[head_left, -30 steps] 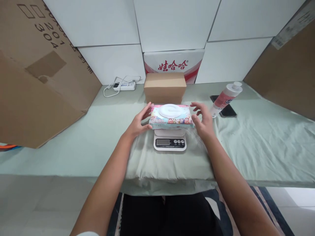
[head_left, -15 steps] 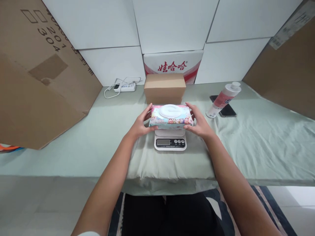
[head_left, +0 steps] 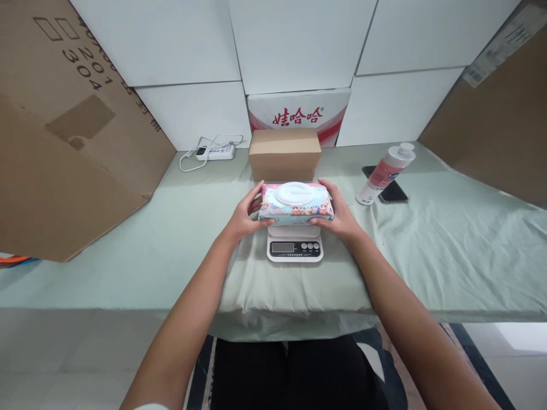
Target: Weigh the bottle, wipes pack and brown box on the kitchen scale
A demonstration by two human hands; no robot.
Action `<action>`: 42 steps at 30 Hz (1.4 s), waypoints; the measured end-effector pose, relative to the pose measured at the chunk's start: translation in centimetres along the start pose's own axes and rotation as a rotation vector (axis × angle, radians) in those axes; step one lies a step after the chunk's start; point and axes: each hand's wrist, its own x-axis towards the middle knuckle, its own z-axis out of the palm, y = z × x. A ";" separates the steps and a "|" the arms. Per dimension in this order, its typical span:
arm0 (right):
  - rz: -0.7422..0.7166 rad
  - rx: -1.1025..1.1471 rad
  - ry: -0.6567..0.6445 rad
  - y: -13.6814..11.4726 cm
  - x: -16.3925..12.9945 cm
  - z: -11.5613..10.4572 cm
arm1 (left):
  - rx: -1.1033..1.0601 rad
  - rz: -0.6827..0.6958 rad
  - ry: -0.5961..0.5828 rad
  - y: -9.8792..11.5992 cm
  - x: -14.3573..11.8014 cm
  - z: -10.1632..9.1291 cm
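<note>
A pack of wet wipes (head_left: 294, 206), pink and pale blue with a white lid, sits over a white digital kitchen scale (head_left: 294, 250). The pack hides the scale's platform, while the display and buttons show in front. My left hand (head_left: 248, 216) grips the pack's left end, thumb at the front and fingers behind. On the right end, my right hand (head_left: 337, 215) holds it the same way, fingers closed round the edge. Whether the pack rests fully on the platform, I cannot tell.
Behind the pack stands a small brown cardboard box (head_left: 284, 155). A white bottle with a pink label (head_left: 384, 173) stands by a dark phone (head_left: 395, 193) on the right. A power strip (head_left: 216, 152) with a cable lies back left. Large cardboard (head_left: 77, 171) flanks the left side.
My right hand has shifted slightly inward on the wipes pack, its thumb now further left along the front edge. My left hand keeps its grip. The whole view has shifted slightly.
</note>
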 end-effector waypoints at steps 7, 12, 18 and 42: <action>-0.022 -0.022 0.084 -0.3 0.0 0.6 | -0.007 0.024 0.023 1.0 -0.3 0.2; -0.093 -0.011 0.099 -1.2 -0.6 0.1 | 0.014 0.093 0.013 2.0 -0.8 0.2; -0.127 -0.072 0.203 -4.0 -6.5 -4.3 | 0.020 0.179 -0.058 5.4 -1.8 4.8; 0.137 -0.760 0.422 -2.5 -16.7 -19.3 | 0.214 0.060 -0.460 9.2 6.7 17.5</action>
